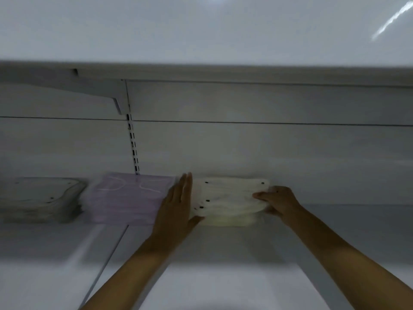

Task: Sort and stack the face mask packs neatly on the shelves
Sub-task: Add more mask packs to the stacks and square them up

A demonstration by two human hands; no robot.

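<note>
Squaring step: my left hand (178,204) flat, fingers straight, against left edge of cream-white stack of mask packs (225,201) on white metal shelf (223,253); my right hand (278,201) pinched its right edge. Lilac pack stack (127,198) just beside. Next, judged: press edges flush, release.

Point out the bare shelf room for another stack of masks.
Free: the shelf right of the white mask stack beyond the right hand, and the front strip before all stacks. Crowded: the back row, where the grey stack, purple stack and white stack sit close, the left hand between.
</note>
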